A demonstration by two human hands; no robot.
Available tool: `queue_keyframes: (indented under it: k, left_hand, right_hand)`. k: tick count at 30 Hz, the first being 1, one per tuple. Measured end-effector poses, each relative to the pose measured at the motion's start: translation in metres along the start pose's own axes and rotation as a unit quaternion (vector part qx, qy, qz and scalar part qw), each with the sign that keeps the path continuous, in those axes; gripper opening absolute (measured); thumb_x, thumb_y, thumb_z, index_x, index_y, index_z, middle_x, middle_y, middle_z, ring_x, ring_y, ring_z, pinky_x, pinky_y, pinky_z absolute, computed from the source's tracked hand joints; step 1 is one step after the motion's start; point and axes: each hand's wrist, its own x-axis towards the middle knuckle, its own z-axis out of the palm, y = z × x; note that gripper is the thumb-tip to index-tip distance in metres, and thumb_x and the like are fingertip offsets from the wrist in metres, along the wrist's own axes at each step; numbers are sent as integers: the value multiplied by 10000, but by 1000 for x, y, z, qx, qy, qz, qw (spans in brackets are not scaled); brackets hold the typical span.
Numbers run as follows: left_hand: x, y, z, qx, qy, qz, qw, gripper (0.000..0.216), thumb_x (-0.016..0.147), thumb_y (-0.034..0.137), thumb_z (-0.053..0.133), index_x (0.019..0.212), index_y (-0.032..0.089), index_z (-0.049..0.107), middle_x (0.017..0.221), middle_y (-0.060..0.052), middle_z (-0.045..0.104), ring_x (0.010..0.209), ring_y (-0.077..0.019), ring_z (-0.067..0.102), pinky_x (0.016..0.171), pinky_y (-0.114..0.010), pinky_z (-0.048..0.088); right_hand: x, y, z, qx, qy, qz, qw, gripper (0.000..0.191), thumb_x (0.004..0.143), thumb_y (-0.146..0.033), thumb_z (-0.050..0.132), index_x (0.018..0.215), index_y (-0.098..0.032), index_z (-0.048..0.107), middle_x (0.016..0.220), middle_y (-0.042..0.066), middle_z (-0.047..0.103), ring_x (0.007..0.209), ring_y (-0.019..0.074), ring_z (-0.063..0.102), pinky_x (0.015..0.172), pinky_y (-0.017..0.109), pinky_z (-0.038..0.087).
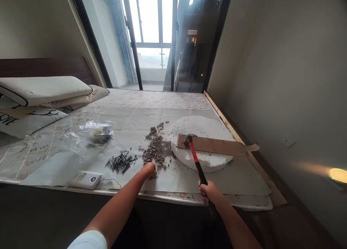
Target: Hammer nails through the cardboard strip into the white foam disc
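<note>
My right hand (210,193) grips the black lower handle of a hammer (195,156) with a red upper shaft. The hammer's head rests on the left end of a brown wooden board (217,145), which lies across a round white foam slab (187,127). My left hand (149,169) is curled low over the sheet, at the near edge of a heap of grey-brown crumbled rubble (157,149). Its fingertips are hidden, so what they hold cannot be made out. A few nails (154,176) lie just beside it. Farther left is a pile of nails (121,161).
A grey sheet (130,115) covers much of the mattress (162,97). On the left are a clear plastic bag (94,133) with dark contents, a white power bank (86,179) with a cable, and pillows (48,89). A wooden bed rail (230,124) runs along the right wall.
</note>
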Motion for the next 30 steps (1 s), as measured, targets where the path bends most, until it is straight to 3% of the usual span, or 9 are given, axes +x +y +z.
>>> queue_keyframes:
  k: [3,6,10,13,16,21,30]
  left_hand:
    - [3,5,-5,42,-23,-11,999,184,471,142,605,370,176,456,333,30,383,468,-142,499,529,-234,381]
    - [5,14,-14,37,-22,-14,999,57,547,149,575,519,175,533,381,37,452,456,-130,510,504,-219,384]
    - [8,35,-19,-125,-24,-12,992,80,648,201,547,707,158,578,451,42,523,419,-103,501,453,-204,398]
    - [16,61,-12,-276,-20,28,961,173,678,301,568,728,141,607,515,11,571,461,-108,531,479,-221,431]
    - [29,92,0,-340,5,72,938,272,669,395,599,709,128,635,582,-22,614,534,-130,572,529,-241,453]
    - [55,135,21,-261,119,148,946,291,693,424,590,671,147,679,643,-20,639,626,-145,584,568,-231,424]
    - [81,152,44,-146,151,179,961,192,760,304,571,760,176,714,764,-29,691,706,-135,600,654,-221,407]
  right_hand:
    - [-2,-3,2,0,2,-6,1000,227,525,-274,441,718,-223,334,404,-145,262,300,34,214,324,187,174]
    - [-3,-8,2,8,-1,-8,1000,233,507,-265,432,711,-222,328,405,-144,274,300,30,216,327,183,173]
    - [-5,-12,2,5,-3,-6,1000,222,513,-258,417,715,-220,333,402,-140,284,293,34,230,326,183,174]
    - [-2,-11,1,0,-7,-3,1000,215,519,-254,413,719,-220,342,399,-138,287,289,38,229,318,186,182]
    - [1,-10,0,12,-12,-5,1000,218,518,-252,412,724,-221,348,399,-138,290,289,39,222,312,185,190]
    - [1,-13,-4,38,-14,-13,999,213,532,-257,447,726,-218,369,400,-138,284,292,42,240,314,183,206]
    - [2,-14,-14,38,13,-25,999,204,546,-250,425,741,-220,370,399,-138,275,272,41,227,296,176,185]
